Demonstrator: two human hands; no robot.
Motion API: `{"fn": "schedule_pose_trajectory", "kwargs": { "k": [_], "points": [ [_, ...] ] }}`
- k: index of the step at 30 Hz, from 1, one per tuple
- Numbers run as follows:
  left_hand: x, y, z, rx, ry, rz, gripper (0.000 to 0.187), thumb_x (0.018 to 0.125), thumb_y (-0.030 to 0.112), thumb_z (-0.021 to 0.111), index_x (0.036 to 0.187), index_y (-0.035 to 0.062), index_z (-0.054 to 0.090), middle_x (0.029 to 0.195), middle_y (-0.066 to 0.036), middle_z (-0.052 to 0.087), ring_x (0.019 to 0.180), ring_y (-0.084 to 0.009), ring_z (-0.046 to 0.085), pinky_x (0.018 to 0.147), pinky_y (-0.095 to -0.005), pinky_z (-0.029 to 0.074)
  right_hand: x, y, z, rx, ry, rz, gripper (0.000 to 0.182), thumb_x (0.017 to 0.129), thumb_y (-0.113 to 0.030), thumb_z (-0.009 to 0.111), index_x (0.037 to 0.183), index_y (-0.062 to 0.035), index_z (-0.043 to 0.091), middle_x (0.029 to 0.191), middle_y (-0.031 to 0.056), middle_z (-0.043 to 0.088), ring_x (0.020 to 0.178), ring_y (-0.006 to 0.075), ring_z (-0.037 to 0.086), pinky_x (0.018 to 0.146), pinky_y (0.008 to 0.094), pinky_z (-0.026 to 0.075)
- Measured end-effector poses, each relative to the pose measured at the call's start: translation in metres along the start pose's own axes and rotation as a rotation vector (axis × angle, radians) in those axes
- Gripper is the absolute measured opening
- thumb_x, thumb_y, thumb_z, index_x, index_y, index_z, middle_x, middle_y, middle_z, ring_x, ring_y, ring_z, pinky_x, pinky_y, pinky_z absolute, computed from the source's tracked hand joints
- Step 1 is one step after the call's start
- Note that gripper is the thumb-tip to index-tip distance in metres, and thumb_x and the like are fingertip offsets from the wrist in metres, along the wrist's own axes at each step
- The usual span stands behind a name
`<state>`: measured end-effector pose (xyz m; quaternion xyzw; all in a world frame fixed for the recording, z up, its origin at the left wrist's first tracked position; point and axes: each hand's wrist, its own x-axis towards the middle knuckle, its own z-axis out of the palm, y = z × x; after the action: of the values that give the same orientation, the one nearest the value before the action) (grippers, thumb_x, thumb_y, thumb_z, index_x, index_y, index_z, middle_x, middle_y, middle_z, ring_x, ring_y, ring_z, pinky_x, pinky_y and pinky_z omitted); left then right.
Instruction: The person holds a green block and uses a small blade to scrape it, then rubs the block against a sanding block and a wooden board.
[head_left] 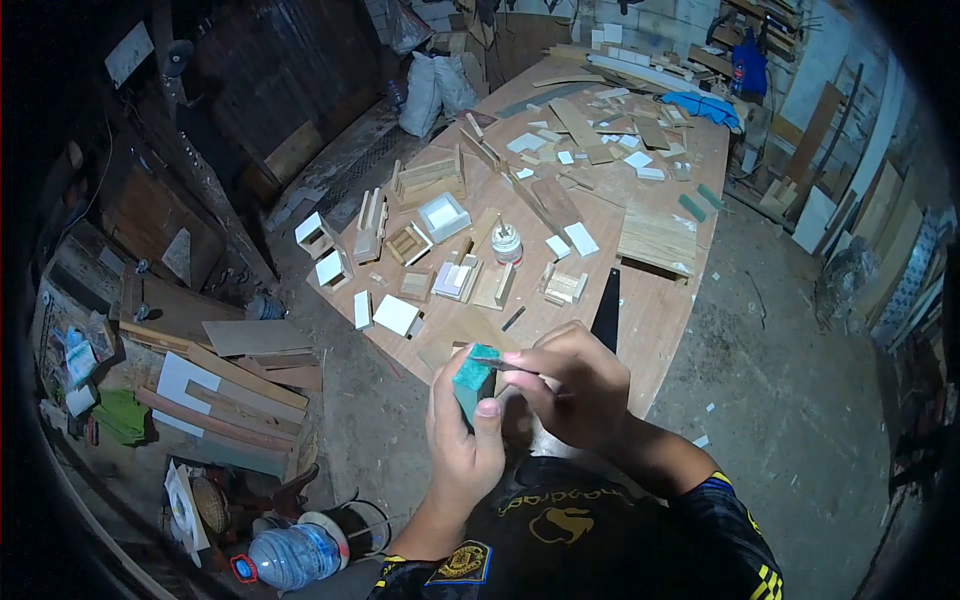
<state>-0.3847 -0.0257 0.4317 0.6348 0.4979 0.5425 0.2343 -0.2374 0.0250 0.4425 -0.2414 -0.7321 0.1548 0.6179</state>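
A small green block (pixel 477 372) is held upright in my left hand (pixel 462 440), with the thumb on its near side and the fingers behind it. My right hand (pixel 580 385) pinches a thin dark tool (pixel 498 366), whose tip meets the upper part of the block. Both hands are raised over the near edge of the wooden table (pixel 640 340). Just beyond them lie a thin brown sheet (pixel 465 335) and a short dark stick (pixel 514 319).
Small wooden boxes, a white tray (pixel 443 217) and a glue jar (pixel 507 243) stand on the table. Many wood offcuts lie at its far end. A black saw blade (pixel 607 310) is right of centre. A water bottle (pixel 290 555) lies at the lower left.
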Motion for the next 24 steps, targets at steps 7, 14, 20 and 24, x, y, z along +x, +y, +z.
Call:
{"fn": "schedule_pose_trajectory", "kwargs": {
  "k": [7, 14, 20, 24],
  "points": [
    [0.006, 0.006, 0.0, 0.184, 0.041, 0.176, 0.036, 0.092, 0.02, 0.059, 0.117, -0.0047, 0.055, 0.101, -0.021, 0.059, 0.09, -0.0338, 0.061, 0.082, -0.0386, 0.048, 0.007, -0.004, -0.007, 0.106, -0.031, 0.025, 0.021, 0.079, -0.004, 0.074, 0.099, -0.004, 0.067, 0.081, 0.0084, 0.06, 0.069, 0.0166, 0.058, 0.06, 0.0271, 0.047],
    [0.006, -0.016, -0.006, 0.198, 0.056, 0.085, 0.032, 0.085, 0.009, 0.065, 0.115, -0.0025, 0.06, 0.095, -0.019, 0.062, 0.084, -0.0318, 0.063, 0.075, -0.0366, 0.05, 0.008, 0.006, -0.005, -0.117, -0.133, 0.239, 0.016, 0.08, -0.007, 0.073, 0.094, -0.0024, 0.066, 0.081, 0.0103, 0.059, 0.067, 0.0189, 0.058, 0.059, 0.0283, 0.047],
    [0.006, -0.016, -0.013, 0.245, 0.12, 0.246, 0.038, 0.075, 0.003, 0.073, 0.112, -0.0004, 0.063, 0.092, -0.018, 0.063, 0.08, -0.0292, 0.063, 0.071, -0.035, 0.05, 0.018, -0.017, -0.017, 0.062, -0.198, 0.265, 0.014, 0.081, -0.006, 0.072, 0.093, -0.0011, 0.066, 0.081, 0.0101, 0.059, 0.067, 0.0174, 0.058, 0.061, 0.0274, 0.047],
    [0.003, -0.022, -0.014, 0.262, 0.151, 0.306, 0.04, 0.071, 0.002, 0.075, 0.11, 0.0005, 0.064, 0.09, -0.017, 0.064, 0.078, -0.0285, 0.064, 0.069, -0.0351, 0.05, 0.012, -0.014, -0.007, 0.082, -0.223, 0.28, 0.012, 0.086, -0.009, 0.069, 0.094, -0.0004, 0.065, 0.081, 0.0098, 0.058, 0.067, 0.0155, 0.06, 0.058, 0.0262, 0.047]
  ]
}}
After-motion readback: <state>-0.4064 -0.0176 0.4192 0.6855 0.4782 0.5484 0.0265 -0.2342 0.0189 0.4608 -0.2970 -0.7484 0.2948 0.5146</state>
